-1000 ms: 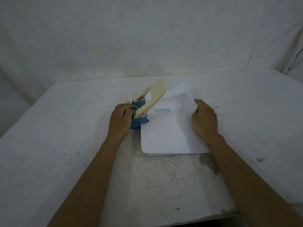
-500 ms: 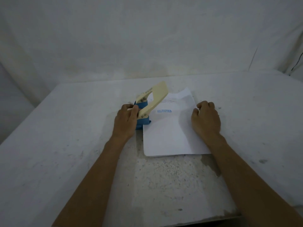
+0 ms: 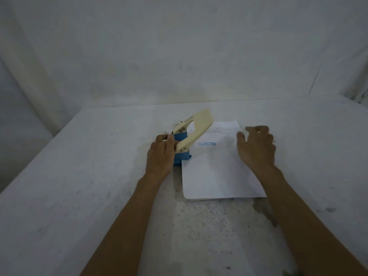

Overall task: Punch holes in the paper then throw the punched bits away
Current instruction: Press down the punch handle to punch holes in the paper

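the right hand [image 3: 255, 148] has let go and opened above the paper [image 3: 217, 166], now flat; the left hand [image 3: 161, 154] grips the hole punch [image 3: 191, 134], lever raised, ready to press.

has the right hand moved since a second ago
Yes. The right hand gripped the paper's raised right edge; now it hovers open over the flattened sheet, fingers spread, slightly farther from the hole punch.

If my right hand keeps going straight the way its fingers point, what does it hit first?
Probably nothing close. The right hand points away over the far right corner of the paper; beyond it only bare table shows, then the white backdrop. Its height is unclear.
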